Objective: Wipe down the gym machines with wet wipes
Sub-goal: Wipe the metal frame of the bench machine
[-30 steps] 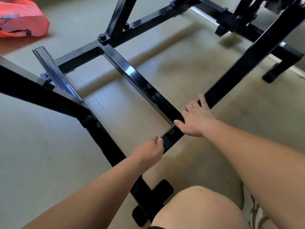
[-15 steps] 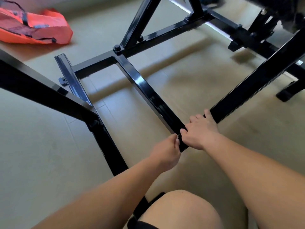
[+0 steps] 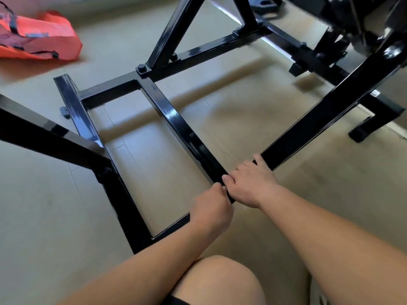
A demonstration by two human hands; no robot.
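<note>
Far left on the floor (image 3: 242, 119): orange bag (image 3: 44, 38), slumped, dark straps, contents hidden, grey patch too blurred to read. Centre: the black machine frame (image 3: 180, 126) stands on the floor ahead of your knee (image 3: 220, 280). Its slanted bar (image 3: 330, 106) has its long axis running from near-left to far-right, rising toward the right. Your left hand (image 3: 211, 208) is curled round that bar and your right hand (image 3: 253, 181) grips it just beside, the two hands close together; whether either holds a wipe cannot be told.
</note>
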